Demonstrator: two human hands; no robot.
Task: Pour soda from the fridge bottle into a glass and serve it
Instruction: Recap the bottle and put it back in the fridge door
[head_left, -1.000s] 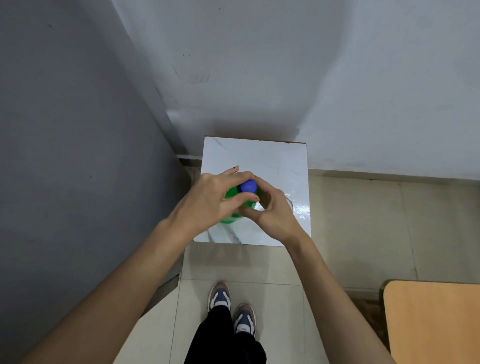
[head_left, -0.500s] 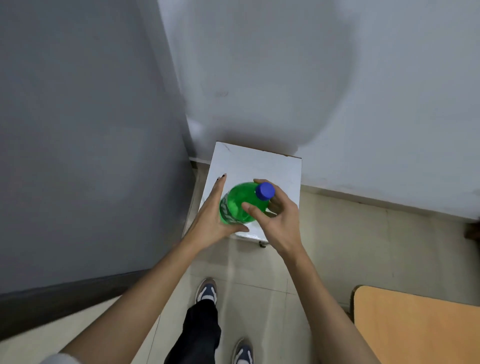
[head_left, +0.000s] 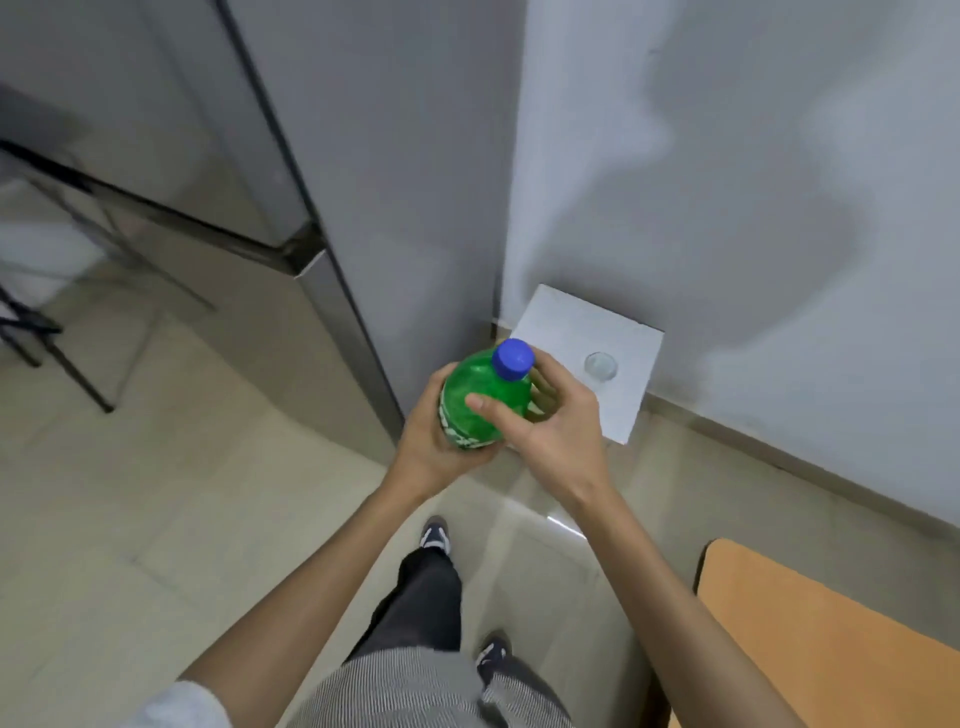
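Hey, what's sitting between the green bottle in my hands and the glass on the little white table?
Only your right hand, wrapped round the bottle; past it, bare white tabletop up to the glass, in the head view.

Plain home kitchen corner, tall grey fridge (head_left: 332, 218); tiled floor (head_left: 156, 519), small white side table (head_left: 618, 400), painted walls (head_left: 753, 156)

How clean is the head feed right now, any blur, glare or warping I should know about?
Head view: motion blur smears the grey fridge; wide-angle bending curves its edges; a glare patch on the floor tiles; soft shadow on the wall; the green plastic bottle with blue cap and the clear glass stay readable.
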